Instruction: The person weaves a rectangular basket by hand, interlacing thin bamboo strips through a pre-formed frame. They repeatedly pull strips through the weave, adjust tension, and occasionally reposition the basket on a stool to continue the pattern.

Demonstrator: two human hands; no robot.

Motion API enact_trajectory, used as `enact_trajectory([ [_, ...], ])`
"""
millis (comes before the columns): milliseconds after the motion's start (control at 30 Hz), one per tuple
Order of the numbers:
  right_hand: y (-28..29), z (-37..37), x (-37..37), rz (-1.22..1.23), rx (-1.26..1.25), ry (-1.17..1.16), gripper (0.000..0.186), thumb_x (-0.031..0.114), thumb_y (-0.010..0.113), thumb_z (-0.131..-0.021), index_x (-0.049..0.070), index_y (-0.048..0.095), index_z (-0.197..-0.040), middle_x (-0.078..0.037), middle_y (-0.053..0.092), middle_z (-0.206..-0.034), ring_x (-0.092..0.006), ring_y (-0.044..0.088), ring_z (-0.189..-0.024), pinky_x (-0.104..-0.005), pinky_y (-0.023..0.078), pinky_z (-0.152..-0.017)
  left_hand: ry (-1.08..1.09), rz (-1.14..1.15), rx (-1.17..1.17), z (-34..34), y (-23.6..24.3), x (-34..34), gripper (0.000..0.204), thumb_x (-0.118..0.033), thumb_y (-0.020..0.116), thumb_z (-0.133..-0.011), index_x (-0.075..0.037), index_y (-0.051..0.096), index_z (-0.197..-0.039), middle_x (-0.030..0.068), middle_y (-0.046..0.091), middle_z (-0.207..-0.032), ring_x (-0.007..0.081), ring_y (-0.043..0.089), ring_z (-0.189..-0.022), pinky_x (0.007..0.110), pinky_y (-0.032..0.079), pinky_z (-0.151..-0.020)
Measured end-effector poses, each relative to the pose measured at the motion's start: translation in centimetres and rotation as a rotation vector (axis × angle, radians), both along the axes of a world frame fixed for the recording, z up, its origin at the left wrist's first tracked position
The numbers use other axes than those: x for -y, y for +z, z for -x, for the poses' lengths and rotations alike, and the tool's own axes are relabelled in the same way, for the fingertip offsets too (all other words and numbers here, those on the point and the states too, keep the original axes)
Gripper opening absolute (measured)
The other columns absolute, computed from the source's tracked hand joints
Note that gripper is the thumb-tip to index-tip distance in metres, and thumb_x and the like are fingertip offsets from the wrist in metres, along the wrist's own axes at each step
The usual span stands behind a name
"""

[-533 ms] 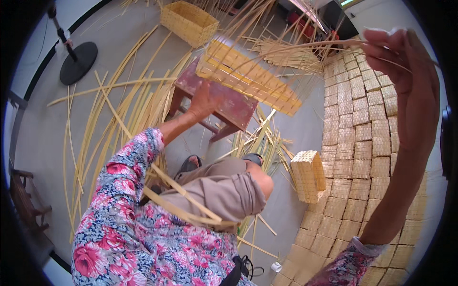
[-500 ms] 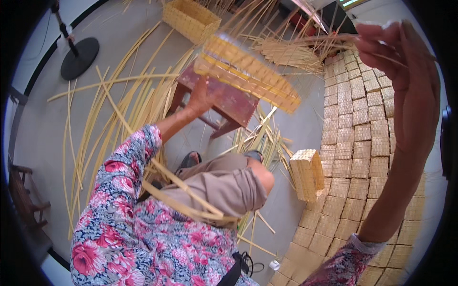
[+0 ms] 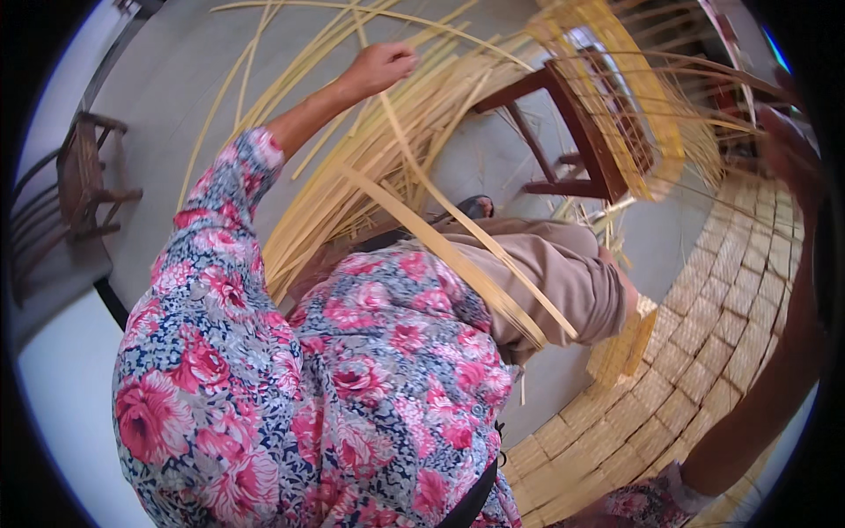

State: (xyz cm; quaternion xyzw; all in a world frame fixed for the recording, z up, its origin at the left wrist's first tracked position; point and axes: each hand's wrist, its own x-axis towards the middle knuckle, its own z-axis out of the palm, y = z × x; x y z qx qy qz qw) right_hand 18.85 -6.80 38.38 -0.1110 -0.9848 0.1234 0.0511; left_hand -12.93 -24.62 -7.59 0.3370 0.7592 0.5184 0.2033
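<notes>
A partly woven yellow bamboo basket with long loose strips stands on a dark red wooden stool, blurred by motion. At the right edge, my right hand is raised, dark and blurred. A thin bamboo strip runs from the basket to its curled fingers. My left hand is closed in a fist over the loose strips on the floor, away from the basket; whatever its fingers hold is hidden. Two long bamboo strips lie across my lap.
A heap of long bamboo strips covers the floor left of the stool. A small woven basket stands by my knee. Rows of woven pieces spread over the right side. A wooden chair is at far left.
My left hand has left the basket and stool and moved left over the strips, closing. The view has swung left, so stool and basket appear farther right. My right hand stays raised.
</notes>
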Motion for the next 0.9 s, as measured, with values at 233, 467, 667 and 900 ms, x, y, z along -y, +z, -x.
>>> enact_trajectory([
  [233,-1.3,-6.0,0.0,-0.039,0.015,-0.156,0.043,0.026,0.042,-0.105,0.001,0.052,-0.139,-0.019,0.062,-0.132,-0.0234,0.067,-0.108,-0.0339,0.057,-0.086,0.245,0.682,0.131,-11.3,-16.5,25.1,0.024,-0.026,0.061,-0.084,-0.007,0.072,-0.094,0.0188,0.068,-0.084,0.0346,0.069,-0.081,0.045,0.052,-0.071],
  [467,-10.9,-11.5,1.7,0.390,0.122,-0.458,0.042,0.007,0.049,-0.102,-0.002,0.050,-0.144,-0.016,0.063,-0.128,-0.0222,0.065,-0.107,-0.0339,0.054,-0.091,0.440,0.876,0.031,-17.5,-21.4,25.9,0.044,-0.020,0.068,-0.078,-0.004,0.061,-0.118,0.0219,0.064,-0.117,0.0404,0.061,-0.112,0.049,0.048,-0.096],
  [667,-20.0,-10.2,4.3,0.252,0.125,-0.295,0.028,0.012,0.053,-0.102,-0.006,0.064,-0.120,-0.020,0.068,-0.114,-0.0308,0.065,-0.107,-0.0405,0.051,-0.094,0.592,1.094,0.062,-16.1,-18.9,19.8,0.051,-0.017,0.074,-0.075,-0.006,0.057,-0.121,0.0189,0.065,-0.115,0.0387,0.060,-0.113,0.055,0.047,-0.094],
  [900,-19.0,-9.0,4.9,0.410,0.120,-0.257,0.054,0.040,0.040,-0.108,-0.007,0.065,-0.116,-0.020,0.069,-0.108,-0.0315,0.066,-0.100,-0.0419,0.051,-0.090,0.478,1.014,0.093,-19.9,-22.0,20.9,0.033,-0.024,0.071,-0.081,-0.009,0.066,-0.110,0.0198,0.065,-0.119,0.0415,0.060,-0.112,0.058,0.048,-0.089],
])
